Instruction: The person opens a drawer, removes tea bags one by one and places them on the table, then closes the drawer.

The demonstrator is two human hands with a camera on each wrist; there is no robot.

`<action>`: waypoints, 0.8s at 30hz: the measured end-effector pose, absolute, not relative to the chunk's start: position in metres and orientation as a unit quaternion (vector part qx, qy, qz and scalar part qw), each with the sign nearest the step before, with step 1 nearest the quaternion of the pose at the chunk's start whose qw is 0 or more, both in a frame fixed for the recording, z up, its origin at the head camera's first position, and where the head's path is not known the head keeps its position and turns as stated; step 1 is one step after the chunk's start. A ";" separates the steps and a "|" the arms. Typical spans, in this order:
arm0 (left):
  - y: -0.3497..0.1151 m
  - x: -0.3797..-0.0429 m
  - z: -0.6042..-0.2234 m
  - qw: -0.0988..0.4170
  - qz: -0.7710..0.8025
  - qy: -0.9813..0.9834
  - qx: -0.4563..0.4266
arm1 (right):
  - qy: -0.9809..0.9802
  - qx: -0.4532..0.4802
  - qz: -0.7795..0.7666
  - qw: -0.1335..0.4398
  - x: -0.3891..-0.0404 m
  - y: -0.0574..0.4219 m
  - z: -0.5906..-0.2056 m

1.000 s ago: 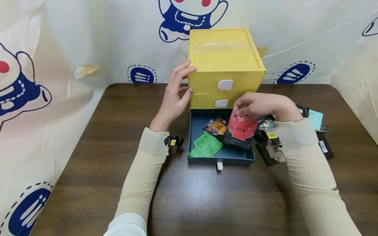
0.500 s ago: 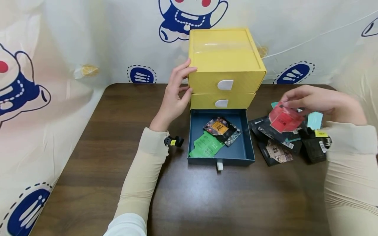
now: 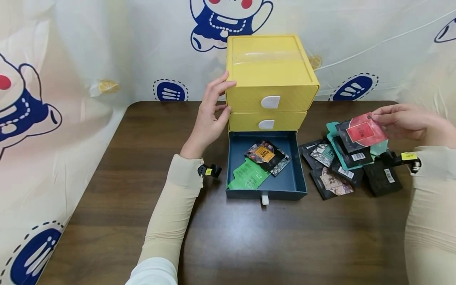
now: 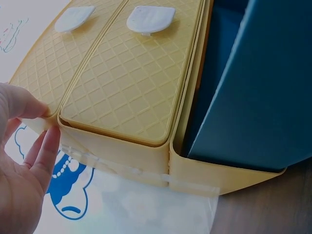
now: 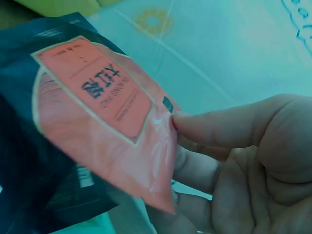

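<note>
In the head view my right hand (image 3: 404,120) pinches a red and black tea sachet (image 3: 360,132) by its red edge, over the pile of sachets on the right. The right wrist view shows thumb and fingertips on the edge of the sachet (image 5: 105,92). My left hand (image 3: 213,113) rests against the left side of the yellow drawer unit (image 3: 270,73), fingers extended and thumb at the front edge. The unit's bottom drawer (image 3: 290,184), dark blue inside, is pulled out. It holds an orange-labelled dark sachet (image 3: 265,153) and green sachets (image 3: 249,176).
Several mostly black sachets (image 3: 384,178) lie overlapping on the brown table (image 3: 228,241), right of the drawer, with a teal one (image 3: 333,128) among them. Two upper drawers are closed and carry white tabs (image 3: 270,102). A printed white curtain (image 3: 117,39) hangs behind.
My right hand has carried the red and black sachet out of the drawer, rightward to above the pile. The left hand has stayed on the drawer unit.
</note>
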State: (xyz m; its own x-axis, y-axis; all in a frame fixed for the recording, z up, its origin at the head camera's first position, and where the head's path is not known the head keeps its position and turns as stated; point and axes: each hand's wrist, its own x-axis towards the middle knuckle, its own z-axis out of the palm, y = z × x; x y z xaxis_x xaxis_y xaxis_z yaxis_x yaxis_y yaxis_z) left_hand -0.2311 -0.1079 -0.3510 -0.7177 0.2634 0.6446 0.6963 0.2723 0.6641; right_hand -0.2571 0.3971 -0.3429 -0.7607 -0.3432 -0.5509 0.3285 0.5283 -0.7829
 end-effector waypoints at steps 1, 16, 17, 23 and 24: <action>-0.108 -0.231 -0.352 0.208 -0.517 -0.771 -0.309 | 0.800 -0.003 -0.487 0.350 -0.259 0.399 -0.346; -0.106 -0.233 -0.353 0.204 -0.516 -0.771 -0.312 | 0.854 0.051 -0.407 0.321 -0.256 0.397 -0.351; -0.106 -0.233 -0.353 0.203 -0.515 -0.772 -0.312 | 0.866 0.041 -0.388 0.313 -0.254 0.396 -0.351; -0.106 -0.234 -0.352 0.198 -0.514 -0.775 -0.311 | 0.911 0.015 -0.317 0.263 -0.243 0.378 -0.341; -0.106 -0.234 -0.352 0.198 -0.514 -0.774 -0.311 | 0.913 0.012 -0.317 0.258 -0.242 0.372 -0.338</action>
State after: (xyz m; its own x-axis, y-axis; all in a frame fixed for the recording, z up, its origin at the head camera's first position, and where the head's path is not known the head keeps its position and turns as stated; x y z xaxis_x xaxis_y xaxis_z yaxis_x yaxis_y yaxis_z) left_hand -0.2339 -0.1064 -0.3518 -0.7275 0.2779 0.6273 0.6860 0.2778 0.6724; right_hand -0.2417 0.3721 -0.3379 -0.8669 -0.1415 -0.4780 0.1856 0.7983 -0.5729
